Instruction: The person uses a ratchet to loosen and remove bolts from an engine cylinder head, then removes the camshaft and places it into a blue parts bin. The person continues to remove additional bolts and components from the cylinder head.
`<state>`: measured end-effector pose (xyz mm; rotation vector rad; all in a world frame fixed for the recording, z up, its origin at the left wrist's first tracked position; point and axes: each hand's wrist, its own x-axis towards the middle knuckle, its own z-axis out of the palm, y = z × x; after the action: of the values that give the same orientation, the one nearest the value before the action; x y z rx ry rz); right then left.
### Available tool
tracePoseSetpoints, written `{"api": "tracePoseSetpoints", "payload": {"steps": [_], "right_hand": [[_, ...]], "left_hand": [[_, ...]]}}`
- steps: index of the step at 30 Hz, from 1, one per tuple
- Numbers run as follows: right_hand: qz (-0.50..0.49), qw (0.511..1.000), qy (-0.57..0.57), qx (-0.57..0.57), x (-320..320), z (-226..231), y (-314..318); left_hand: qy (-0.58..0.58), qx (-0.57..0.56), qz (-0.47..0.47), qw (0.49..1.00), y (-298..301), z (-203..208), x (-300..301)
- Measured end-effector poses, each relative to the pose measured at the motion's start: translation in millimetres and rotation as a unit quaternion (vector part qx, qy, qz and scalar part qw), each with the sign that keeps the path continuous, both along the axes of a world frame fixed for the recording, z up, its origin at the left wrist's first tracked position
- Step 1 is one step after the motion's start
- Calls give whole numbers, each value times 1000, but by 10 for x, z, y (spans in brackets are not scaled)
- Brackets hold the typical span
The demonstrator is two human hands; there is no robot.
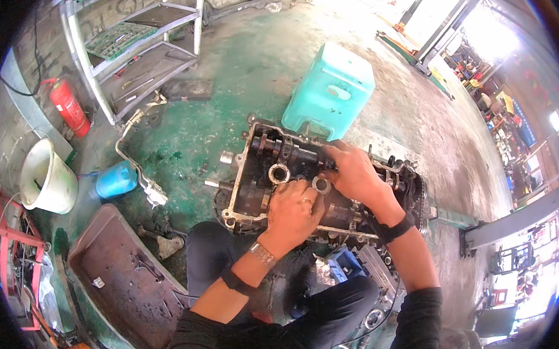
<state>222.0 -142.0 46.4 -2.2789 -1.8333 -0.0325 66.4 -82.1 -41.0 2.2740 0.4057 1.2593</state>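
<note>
An engine cylinder head [234,212] lies before me, its inside dark with oil. A camshaft [291,149] runs along its far side. My left hand [294,209] rests over the middle, its fingers curled down into the head; their tips are hidden. My right hand [359,176] is bent over the far side by the camshaft, fingers closed and partly hidden behind the hand. A round metal ring [322,185] shows between the two hands, close to the right thumb. Another open ring [279,173] stands just beyond my left fingers.
A turquoise plastic stool [335,85] stands behind the head. A brown drain tray [116,274] with tools lies at left, near a white bucket [50,179], a blue canister [116,180] and a red fire extinguisher [69,107]. A blue box [346,263] sits by my knee.
</note>
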Motion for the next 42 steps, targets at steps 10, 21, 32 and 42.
{"api": "tracePoseSetpoints", "payload": {"steps": [10, 21, 32, 42], "right_hand": [[6, 995, 54, 86, 146, 233, -58], [-136, 905, 271, 300, 111, 339, -869], [-253, 819, 362, 365, -149, -696, -1241], [-245, 845, 278, 385, -263, -674, -1227]], "left_hand": [[-3, 10, -4, 1000, 4, -20, 5], [64, -7, -9, 998, 2, -1, -31], [44, -22, -17, 999, 1, 55, -37], [119, -48, -114, 985, 472, 595, -227]]}}
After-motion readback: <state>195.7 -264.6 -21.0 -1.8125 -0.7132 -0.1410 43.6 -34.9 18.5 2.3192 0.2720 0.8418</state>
